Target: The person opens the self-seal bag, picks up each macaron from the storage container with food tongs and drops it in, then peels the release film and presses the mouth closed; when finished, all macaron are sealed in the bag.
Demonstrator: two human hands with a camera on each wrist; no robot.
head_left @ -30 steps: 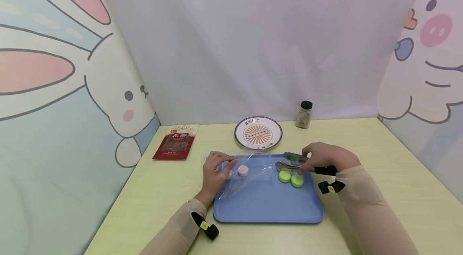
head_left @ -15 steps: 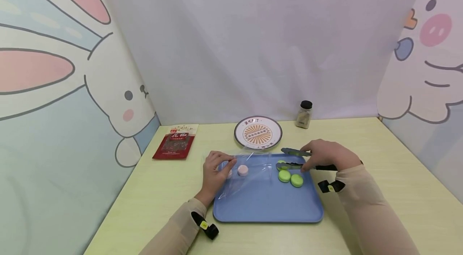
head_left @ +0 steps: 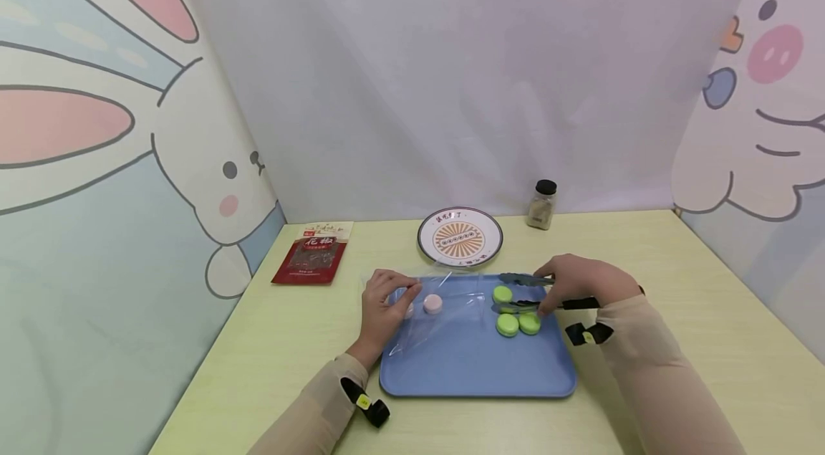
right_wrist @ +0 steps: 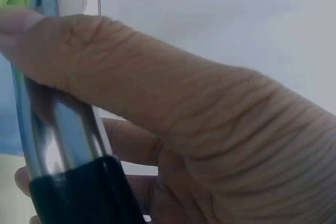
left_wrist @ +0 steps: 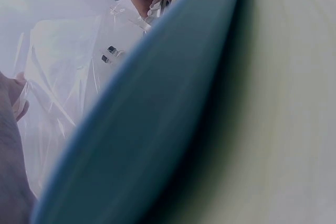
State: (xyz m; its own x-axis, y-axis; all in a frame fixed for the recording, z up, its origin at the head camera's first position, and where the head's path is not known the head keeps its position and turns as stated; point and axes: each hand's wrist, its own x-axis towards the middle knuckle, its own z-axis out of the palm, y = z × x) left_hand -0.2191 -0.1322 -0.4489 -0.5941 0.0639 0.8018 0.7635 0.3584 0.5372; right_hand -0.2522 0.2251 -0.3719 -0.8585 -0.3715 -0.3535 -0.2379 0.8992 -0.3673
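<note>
My left hand (head_left: 383,308) pinches the edge of a clear plastic bag (head_left: 460,297) above the left side of the blue tray (head_left: 477,369). Two pale pink macarons show through the film, one (head_left: 433,304) plainly, the other partly behind my fingers. My right hand (head_left: 583,281) grips metal tongs with black handles (right_wrist: 68,135), their arms parted. Over the tray's right side, the tongs' near arm crosses green macarons; one (head_left: 503,294) lies between the arms, while two (head_left: 508,325) (head_left: 530,323) sit nearer the front. In the left wrist view, the bag (left_wrist: 63,72) hangs beside the tray's blurred rim (left_wrist: 142,108).
Behind the tray stands a white patterned plate (head_left: 460,237). A glass jar with a black lid (head_left: 542,205) is at the back right, and a red packet (head_left: 311,259) lies at the back left. Printed cartoon panels flank the table.
The tongs first shifted up and away, then came back toward the tray's front, and the front left green macaron slid slightly nearer. My left hand and the bag look unmoved.
</note>
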